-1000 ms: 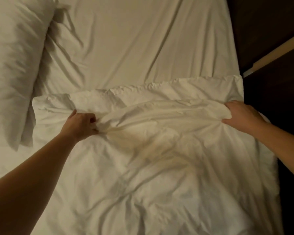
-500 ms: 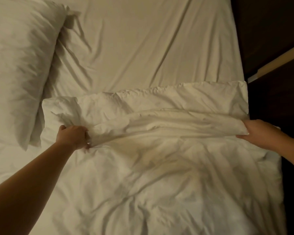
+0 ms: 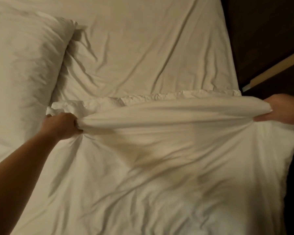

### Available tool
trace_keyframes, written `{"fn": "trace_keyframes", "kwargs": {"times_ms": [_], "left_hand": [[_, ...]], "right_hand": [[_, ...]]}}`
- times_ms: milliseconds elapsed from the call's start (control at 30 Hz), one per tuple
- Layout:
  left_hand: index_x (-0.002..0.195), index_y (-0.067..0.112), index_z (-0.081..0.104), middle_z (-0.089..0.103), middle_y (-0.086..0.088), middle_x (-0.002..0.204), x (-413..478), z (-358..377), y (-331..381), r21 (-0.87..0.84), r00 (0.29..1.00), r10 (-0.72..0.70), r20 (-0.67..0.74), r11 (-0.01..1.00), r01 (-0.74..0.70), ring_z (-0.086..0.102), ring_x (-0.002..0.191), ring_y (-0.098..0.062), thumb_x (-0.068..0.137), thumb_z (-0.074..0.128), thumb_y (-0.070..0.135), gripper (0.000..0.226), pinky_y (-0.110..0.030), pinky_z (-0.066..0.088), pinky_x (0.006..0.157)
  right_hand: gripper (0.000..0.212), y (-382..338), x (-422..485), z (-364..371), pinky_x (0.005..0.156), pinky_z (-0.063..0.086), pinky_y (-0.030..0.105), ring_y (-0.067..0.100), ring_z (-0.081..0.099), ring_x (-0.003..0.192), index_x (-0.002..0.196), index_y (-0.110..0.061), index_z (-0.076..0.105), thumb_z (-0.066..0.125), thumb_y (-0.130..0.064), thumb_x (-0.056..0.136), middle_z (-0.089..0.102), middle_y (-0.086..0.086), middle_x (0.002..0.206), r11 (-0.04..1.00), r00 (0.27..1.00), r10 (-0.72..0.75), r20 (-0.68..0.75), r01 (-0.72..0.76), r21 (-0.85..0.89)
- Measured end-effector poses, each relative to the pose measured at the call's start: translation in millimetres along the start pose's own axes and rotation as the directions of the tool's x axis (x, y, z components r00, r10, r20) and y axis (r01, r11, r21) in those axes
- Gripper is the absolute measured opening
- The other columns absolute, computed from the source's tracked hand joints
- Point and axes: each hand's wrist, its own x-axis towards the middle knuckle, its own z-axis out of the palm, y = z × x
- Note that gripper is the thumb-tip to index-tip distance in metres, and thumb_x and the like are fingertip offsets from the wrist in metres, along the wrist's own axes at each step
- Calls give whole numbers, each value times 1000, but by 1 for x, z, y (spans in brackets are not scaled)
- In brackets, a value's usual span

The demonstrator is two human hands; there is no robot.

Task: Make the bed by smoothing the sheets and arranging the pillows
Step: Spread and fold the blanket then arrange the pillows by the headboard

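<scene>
A white duvet [image 3: 159, 167] covers the near part of the bed, creased all over. My left hand [image 3: 61, 125] grips a bunched fold of its top layer near the left edge. At the right edge my right hand [image 3: 283, 109], blurred, grips the same fold, which is stretched taut and lifted between both hands. Behind it lies the duvet's crinkled folded edge [image 3: 176, 95]. The wrinkled fitted sheet [image 3: 143, 48] lies bare beyond. A white pillow [image 3: 20, 70] rests on the left of the bed.
Dark floor or furniture [image 3: 261, 31] runs along the bed's right side. A pale wooden strip [image 3: 275, 70] crosses it diagonally, close to the mattress edge.
Both hands have lifted and pulled the duvet's top fold taut between them. My right hand moved further right and up. The view has shifted slightly.
</scene>
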Motion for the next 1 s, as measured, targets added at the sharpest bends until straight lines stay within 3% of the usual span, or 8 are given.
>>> {"fn": "trace_keyframes", "kwargs": {"times_ms": [133, 200, 300, 367, 433, 533, 700, 1000], "left_hand": [[114, 26, 71, 70, -6, 123, 19, -30, -1, -77, 989, -69, -130, 995, 59, 63, 119, -30, 86, 64, 62, 45, -45, 40, 102], [117, 25, 69, 68, -9, 123, 31, -33, 0, -89, 960, -81, -267, 994, 60, 59, 120, -34, 89, 63, 53, 40, -49, 40, 104], [152, 23, 40, 36, -12, 160, 41, -22, 14, -197, 943, -106, -316, 979, 44, 28, 147, -40, 86, 72, 50, 78, -59, 25, 116], [161, 24, 20, 13, -10, 170, 41, -7, 35, -282, 948, -138, -289, 958, 53, 11, 154, -38, 88, 70, 54, 94, -62, 19, 118], [162, 27, 14, 8, -8, 171, 35, 18, 58, -363, 953, -140, -268, 931, 35, 10, 155, -38, 92, 62, 57, 90, -66, 23, 116], [161, 36, 11, 6, -7, 171, 26, 62, 83, -490, 990, -56, -127, 872, -13, 14, 153, -41, 93, 46, 70, 84, -69, 30, 114], [160, 45, 3, 3, -4, 172, 44, 120, 89, -552, 999, 41, 28, 834, -19, 4, 157, -37, 86, 32, 85, 89, -65, 20, 120], [161, 47, 2, -6, 2, 172, 68, 144, 105, -601, 998, 27, 52, 799, 10, -7, 157, -33, 97, 45, 68, 80, -73, 11, 117]], "right_hand": [[27, -52, 15, -30, 79, 52, 43, 28, 64, 81, 88, -29, 69, 90, -34, 72, 69, 4, 85, 998, 983, -42, -179, 35, -43], [26, -70, 33, -28, 82, 51, 46, 33, 62, 85, 104, -24, 68, 79, -37, 85, 65, 8, 88, 997, 962, -40, -271, 18, -81], [50, -89, 55, 0, 96, 44, 53, 40, 53, 113, 135, -24, 52, 68, -35, 89, 59, 16, 123, 914, 914, -73, -399, -99, -394], [74, -101, 63, 34, 104, 37, 56, 40, 42, 129, 148, -19, 34, 71, -35, 85, 44, 15, 145, 915, 897, -108, -428, -79, -396], [81, -117, 64, 68, 111, 33, 57, 39, 37, 136, 153, -18, 26, 67, -43, 87, 36, 14, 154, 926, 882, -148, -448, -36, -377], [81, -130, 64, 121, 118, 23, 56, 34, 24, 148, 159, -29, 13, 51, -55, 93, 19, 7, 166, 950, 939, -108, -326, 0, -312], [74, -110, 84, 169, 121, 16, 57, 24, 7, 155, 159, -41, -2, 27, -69, 97, 0, -7, 170, 978, 998, 52, -46, -61, -201], [75, -102, 121, 205, 120, 11, 61, 21, 1, 156, 158, -43, -7, 25, -72, 96, -9, -10, 169, 975, 993, 121, -13, -122, -186]]}}
